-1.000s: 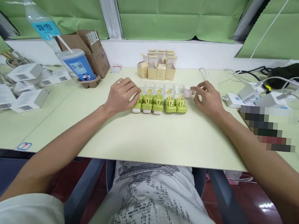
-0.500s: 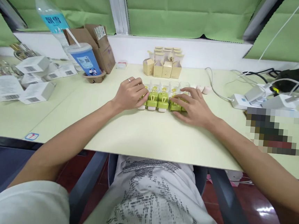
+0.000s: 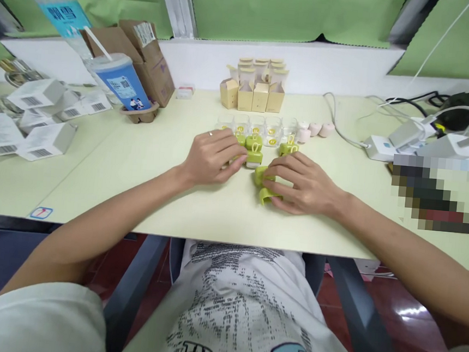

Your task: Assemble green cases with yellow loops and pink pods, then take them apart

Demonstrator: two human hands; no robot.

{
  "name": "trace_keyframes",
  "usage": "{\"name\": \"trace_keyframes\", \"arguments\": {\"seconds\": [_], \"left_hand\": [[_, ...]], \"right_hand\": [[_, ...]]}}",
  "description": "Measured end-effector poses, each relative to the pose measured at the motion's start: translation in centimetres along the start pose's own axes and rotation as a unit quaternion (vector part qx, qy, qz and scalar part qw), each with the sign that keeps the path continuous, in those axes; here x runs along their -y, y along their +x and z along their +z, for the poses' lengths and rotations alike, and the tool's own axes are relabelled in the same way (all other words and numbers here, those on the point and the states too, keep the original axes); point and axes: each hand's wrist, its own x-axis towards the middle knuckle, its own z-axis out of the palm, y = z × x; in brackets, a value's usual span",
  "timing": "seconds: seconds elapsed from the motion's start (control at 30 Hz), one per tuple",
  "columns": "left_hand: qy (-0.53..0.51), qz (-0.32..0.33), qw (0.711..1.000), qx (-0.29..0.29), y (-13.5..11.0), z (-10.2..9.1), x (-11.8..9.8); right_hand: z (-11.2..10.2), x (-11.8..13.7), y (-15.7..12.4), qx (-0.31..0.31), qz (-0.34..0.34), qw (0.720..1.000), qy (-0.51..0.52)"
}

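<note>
Right hand (image 3: 304, 185) is grasping two green cases (image 3: 263, 185) on the bench (image 3: 136, 178), in front of the clear boxes (image 3: 272, 131). Left hand (image 3: 213, 158) is covering more cases (image 3: 255, 149) nearer those boxes, grip unclear.

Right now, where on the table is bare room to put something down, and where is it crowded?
Free: the front strip of the table, nearer than the left hand and right hand; the patch between the white boxes and the left hand; the patch between blue cup and yellow boxes. Crowded: green pieces at both hands, chargers on the right.
</note>
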Motion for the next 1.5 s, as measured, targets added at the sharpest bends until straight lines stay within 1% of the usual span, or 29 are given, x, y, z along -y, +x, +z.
{"name": "trace_keyframes", "arguments": {"seconds": [0.07,0.13,0.2,0.23,0.3,0.33,0.37,0.4,0.43,0.47,0.5,0.53,0.57,0.63,0.7,0.73,0.8,0.87,0.93,1.0,1.07,1.13,1.17,1.2,1.27,1.3,1.33,1.43,1.5], "left_hand": [[-0.072,0.011,0.997,-0.029,0.3,0.0,-1.8],[-0.126,0.028,0.991,-0.037,0.5,0.1,-3.2],[-0.139,0.055,0.988,-0.03,0.7,0.3,-4.1],[-0.133,0.066,0.989,-0.026,0.7,0.4,-4.4],[-0.116,0.066,0.991,-0.023,0.8,0.6,-4.6],[-0.113,0.055,0.992,-0.022,0.8,0.6,-4.5],[-0.116,0.037,0.992,-0.02,0.8,0.6,-4.4],[-0.121,0.016,0.992,-0.014,0.8,0.5,-4.2],[-0.126,-0.008,0.992,-0.006,0.7,0.4,-4.1],[-0.128,-0.032,0.991,0.003,0.7,0.3,-3.9],[-0.127,-0.055,0.99,0.01,0.7,0.1,-3.7],[-0.125,-0.073,0.989,0.014,0.6,0.1,-3.5],[-0.122,-0.085,0.989,0.012,0.6,0.1,-3.3],[-0.114,-0.094,0.989,-0.005,0.5,0.3,-2.9],[-0.101,-0.101,0.99,-0.021,0.5,0.5,-2.5],[-0.093,-0.107,0.99,-0.024,0.5,0.5,-2.3],[-0.081,-0.122,0.989,-0.021,0.5,0.5,-2.2],[-0.081,-0.134,0.987,-0.02,0.5,0.4,-2.3],[-0.09,-0.141,0.986,-0.025,0.6,0.2,-2.5],[-0.104,-0.148,0.983,-0.028,0.7,0.2,-2.8],[-0.123,-0.156,0.98,-0.025,0.8,0.2,-3.1],[-0.148,-0.165,0.975,-0.021,0.8,0.3,-3.4],[-0.162,-0.169,0.972,-0.019,0.8,0.3,-3.5],[-0.175,-0.172,0.969,-0.015,0.8,0.3,-3.5],[-0.192,-0.177,0.965,-0.009,0.8,0.2,-3.5],[-0.194,-0.177,0.965,-0.004,0.9,0.1,-3.5],[-0.191,-0.173,0.966,-0.001,1.0,-0.1,-3.5],[-0.18,-0.147,0.973,-0.004,1.3,-0.5,-3.8],[-0.191,-0.132,0.973,-0.017,1.4,-0.6,-4.1]], "right_hand": [[0.3,0.7,0.2,-0.054,0.049,0.997,0.019],[0.5,1.3,0.5,-0.119,0.137,0.982,0.058],[0.6,2.0,1.0,-0.177,0.22,0.947,0.154],[0.7,2.2,1.4,-0.193,0.248,0.924,0.218],[0.6,2.5,2.1,-0.189,0.265,0.883,0.338],[0.5,2.5,2.3,-0.176,0.262,0.872,0.374],[0.2,2.2,2.4,-0.162,0.257,0.872,0.385],[-0.1,1.7,2.3,-0.155,0.257,0.881,0.366],[-0.5,0.8,2.0,-0.159,0.265,0.896,0.319],[-0.9,-0.4,1.5,-0.168,0.28,0.912,0.25],[-1.3,-1.9,0.7,-0.189,0.302,0.921,0.155],[-1.6,-3.7,-0.4,-0.199,0.33,0.92,0.07],[-1.7,-5.7,-1.6,-0.185,0.351,0.918,0.006],[-1.4,-9.9,-4.1,-0.144,0.37,0.914,-0.085],[-0.5,-13.4,-6.3,-0.1,0.362,0.918,-0.131],[0.0,-14.7,-7.1,-0.078,0.363,0.918,-0.138],[0.9,-16.2,-8.1,-0.056,0.37,0.917,-0.139],[1.5,-16.6,-8.2,-0.065,0.39,0.908,-0.14],[1.5,-16.3,-8.0,-0.098,0.424,0.889,-0.141],[1.0,-15.6,-7.5,-0.165,0.447,0.871,-0.124],[0.3,-14.7,-6.7,-0.239,0.437,0.861,-0.1],[-0.3,-13.3,-5.4,-0.307,0.406,0.86,-0.032],[-0.5,-12.2,-4.5,-0.331,0.387,0.86,0.032],[-0.6,-11.0,-3.6,-0.355,0.366,0.852,0.121],[-0.8,-7.8,-1.5,-0.352,0.338,0.826,0.281],[-0.8,-6.0,-0.6,-0.33,0.327,0.819,0.337],[-0.9,-4.2,0.3,-0.309,0.317,0.819,0.365],[-1.3,0.2,1.9,-0.268,0.297,0.833,0.382],[-1.6,1.7,2.2,-0.265,0.281,0.844,0.372]]}}
